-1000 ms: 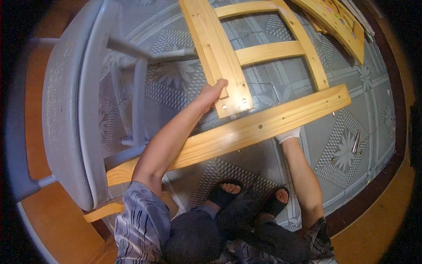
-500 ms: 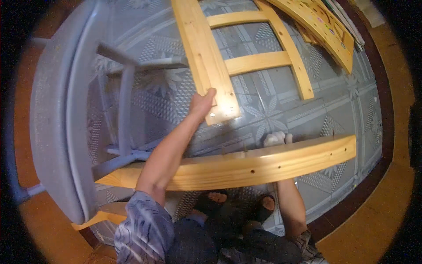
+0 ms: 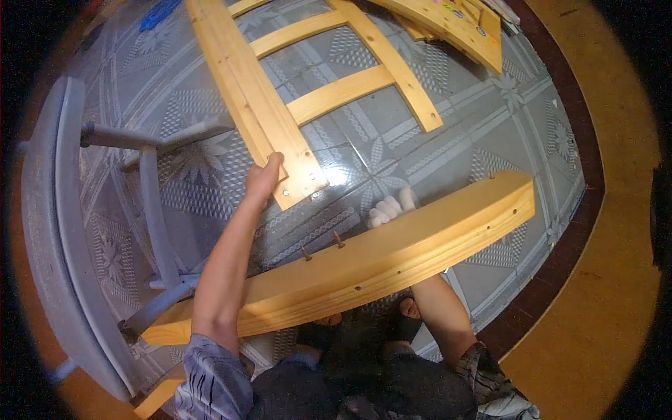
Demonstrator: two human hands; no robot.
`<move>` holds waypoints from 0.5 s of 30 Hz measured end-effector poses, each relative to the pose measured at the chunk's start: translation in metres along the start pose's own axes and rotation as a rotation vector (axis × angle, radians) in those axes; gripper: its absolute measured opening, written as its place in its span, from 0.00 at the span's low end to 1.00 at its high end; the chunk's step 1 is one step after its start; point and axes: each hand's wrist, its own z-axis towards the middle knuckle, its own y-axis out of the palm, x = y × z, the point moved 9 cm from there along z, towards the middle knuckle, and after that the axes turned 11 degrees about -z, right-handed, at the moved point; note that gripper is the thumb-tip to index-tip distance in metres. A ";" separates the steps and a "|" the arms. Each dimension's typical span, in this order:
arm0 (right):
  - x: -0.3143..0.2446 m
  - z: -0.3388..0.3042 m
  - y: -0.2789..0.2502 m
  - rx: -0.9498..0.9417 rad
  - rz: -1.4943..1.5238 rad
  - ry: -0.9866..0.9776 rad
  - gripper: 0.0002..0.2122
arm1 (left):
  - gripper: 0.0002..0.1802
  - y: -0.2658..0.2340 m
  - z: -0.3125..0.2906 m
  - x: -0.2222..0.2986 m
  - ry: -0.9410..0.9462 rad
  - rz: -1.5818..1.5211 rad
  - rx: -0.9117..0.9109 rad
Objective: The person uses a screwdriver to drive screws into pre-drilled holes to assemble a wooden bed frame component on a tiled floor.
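Note:
A pale wooden ladder-like frame (image 3: 246, 98) has a wide board on its left side and several cross slats. My left hand (image 3: 264, 176) is closed round the near end of that wide board, with the thumb on top. Across in front of me runs a thick wooden beam (image 3: 392, 234), tilted with its right end farther away. Screws (image 3: 339, 240) stick up from its upper face, and holes dot the side nearest me. My right hand (image 3: 390, 208) reaches beneath the beam and grips it, fingers curled up on the far side; the palm is hidden.
A grey chair (image 3: 59, 231) stands at the left, its leg by the beam's left end. More wooden panels (image 3: 455, 35) lie at the far right. A blue coil (image 3: 159, 14) is at the far left. Patterned grey tiles (image 3: 364, 168) cover the floor, with a dark border (image 3: 591, 203) at the right.
The beam has tilted and turned: its right end is raised in view, and more of its upper face and screws show. The frame, chair and left hand have shifted left in view.

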 end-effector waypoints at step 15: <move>-0.013 -0.040 -0.076 -0.136 -0.197 -0.202 0.21 | 0.31 0.035 -0.028 0.035 -0.299 0.222 -0.383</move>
